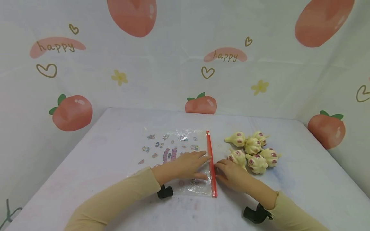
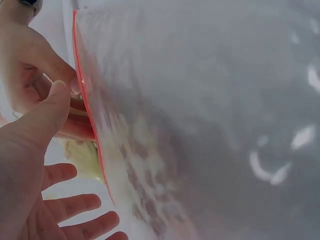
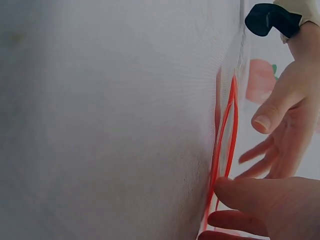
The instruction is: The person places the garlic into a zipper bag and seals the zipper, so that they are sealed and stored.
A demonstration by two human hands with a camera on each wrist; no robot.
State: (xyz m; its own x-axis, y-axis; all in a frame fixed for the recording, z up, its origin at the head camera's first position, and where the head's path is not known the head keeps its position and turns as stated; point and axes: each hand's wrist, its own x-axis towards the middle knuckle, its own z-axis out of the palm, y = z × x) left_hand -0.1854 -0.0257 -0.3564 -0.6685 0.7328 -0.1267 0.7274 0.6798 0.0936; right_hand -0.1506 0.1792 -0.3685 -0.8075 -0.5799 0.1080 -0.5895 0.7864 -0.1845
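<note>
A clear zip bag (image 1: 179,141) with small cartoon prints lies flat on the table, its red zip edge (image 1: 211,163) facing right. My left hand (image 1: 189,165) is over the bag near that edge, fingers spread and straight. At the red edge, the thumb and fingertips of my right hand (image 1: 232,175) pinch the bag. In the right wrist view the two red strips (image 3: 232,115) stand slightly apart along part of their length. Several garlic bulbs (image 1: 257,163) sit in a group just beyond my right hand, one partly hidden by it.
The table (image 1: 95,166) has a pale cloth cover, with a printed fabric backdrop (image 1: 164,64) behind it and at the sides. Black wrist mounts (image 1: 255,214) show at both wrists, close above the tabletop.
</note>
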